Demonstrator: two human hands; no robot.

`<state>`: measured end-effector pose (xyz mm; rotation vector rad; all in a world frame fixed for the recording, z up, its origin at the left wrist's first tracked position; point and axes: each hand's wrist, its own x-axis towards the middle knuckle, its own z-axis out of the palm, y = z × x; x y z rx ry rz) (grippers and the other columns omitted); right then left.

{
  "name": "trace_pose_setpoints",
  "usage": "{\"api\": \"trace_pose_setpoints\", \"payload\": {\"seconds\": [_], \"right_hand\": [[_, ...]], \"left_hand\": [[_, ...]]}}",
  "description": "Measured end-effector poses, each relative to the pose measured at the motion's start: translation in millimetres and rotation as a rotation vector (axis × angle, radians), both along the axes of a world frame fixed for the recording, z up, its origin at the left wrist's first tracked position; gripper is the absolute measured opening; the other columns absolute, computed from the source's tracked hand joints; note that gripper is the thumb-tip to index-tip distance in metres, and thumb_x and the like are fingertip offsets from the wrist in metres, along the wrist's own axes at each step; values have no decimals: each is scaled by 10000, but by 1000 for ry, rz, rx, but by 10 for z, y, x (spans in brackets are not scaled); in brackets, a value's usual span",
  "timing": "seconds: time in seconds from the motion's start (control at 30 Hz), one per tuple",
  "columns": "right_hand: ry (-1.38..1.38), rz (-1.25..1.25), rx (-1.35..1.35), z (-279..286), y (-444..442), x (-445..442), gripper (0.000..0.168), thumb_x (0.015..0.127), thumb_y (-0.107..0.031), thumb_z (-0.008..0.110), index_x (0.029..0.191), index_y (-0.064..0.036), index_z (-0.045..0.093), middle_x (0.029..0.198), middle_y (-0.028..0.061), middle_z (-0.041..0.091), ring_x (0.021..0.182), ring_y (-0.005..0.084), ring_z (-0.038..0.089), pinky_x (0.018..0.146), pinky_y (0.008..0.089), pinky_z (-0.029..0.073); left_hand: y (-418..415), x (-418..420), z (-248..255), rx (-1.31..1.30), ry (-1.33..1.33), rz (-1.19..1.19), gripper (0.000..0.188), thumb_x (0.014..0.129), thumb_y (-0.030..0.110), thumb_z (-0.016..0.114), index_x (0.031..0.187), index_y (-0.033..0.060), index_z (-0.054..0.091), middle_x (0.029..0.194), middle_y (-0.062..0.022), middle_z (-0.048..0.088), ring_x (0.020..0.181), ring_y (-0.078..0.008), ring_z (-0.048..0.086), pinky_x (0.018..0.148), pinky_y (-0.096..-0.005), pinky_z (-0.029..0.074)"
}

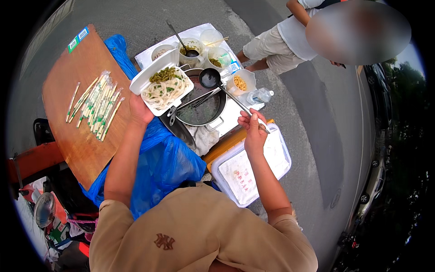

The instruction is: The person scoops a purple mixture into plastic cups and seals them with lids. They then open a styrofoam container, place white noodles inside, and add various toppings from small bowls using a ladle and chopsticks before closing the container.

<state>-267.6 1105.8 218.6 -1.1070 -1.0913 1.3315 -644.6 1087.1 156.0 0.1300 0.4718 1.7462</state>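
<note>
My left hand (140,109) holds up an opened white foam takeaway box (137,85) from below. Inside lie pale noodles (166,92) with green bits, and chopped green pickled vegetables (162,75) on top. My right hand (254,131) grips the handle of a black ladle (210,78), whose bowl holds a whitish liquid over the pot's far edge. Beneath it stands a wide metal pot (220,110) with dark broth, a divider and dark utensils across it.
Several plastic tubs of toppings, one with peanuts (240,83), surround the pot, with a plastic bottle (260,96). Wrapped chopsticks (98,108) lie on a wooden board (64,81). A blue plastic bag (163,166) and a lidded plastic box (249,168) are nearer me. A person (292,37) stands beyond.
</note>
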Motion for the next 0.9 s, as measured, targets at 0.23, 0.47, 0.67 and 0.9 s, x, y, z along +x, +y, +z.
{"api": "trace_pose_setpoints", "payload": {"seconds": [0.23, 0.47, 0.67, 0.9], "right_hand": [[-57, -26, -320, -1312, -309, -88, 332, 1046, -287, 614, 1212, 0, 607, 1004, 135, 713, 828, 166, 693, 746, 304, 605], [14, 55, -494, -1702, -402, -385, 338, 1048, -238, 603, 1287, 0, 585, 1034, 127, 694, 835, 153, 671, 746, 288, 589], [-19, 84, -574, -1431, -537, -88, 672, 985, -226, 693, 1522, 0, 358, 1093, 151, 667, 871, 169, 671, 743, 298, 578], [295, 21, -754, -892, -839, 590, 465, 986, -361, 701, 1292, -55, 529, 1157, 105, 642, 997, 189, 664, 870, 324, 569]], "left_hand": [[-113, 157, 80, -35, 27, -100, 679, 1062, 560, 354, 1481, 37, 464, 1491, -173, 516, 1349, -372, 514, 1143, -520, 418], [-125, 509, 173, -68, -3, -207, 727, 1041, 586, 413, 1481, 9, 459, 1488, -195, 517, 1354, -383, 509, 1146, -513, 413], [-94, 922, 169, -85, 54, -332, 612, 992, 365, 510, 1481, -1, 486, 1487, -205, 533, 1355, -355, 533, 1165, -477, 395], [-21, 1701, 211, -78, 131, -515, 679, 916, 262, 626, 1514, 9, 429, 1518, -214, 488, 1373, -369, 515, 1164, -489, 406]]}}
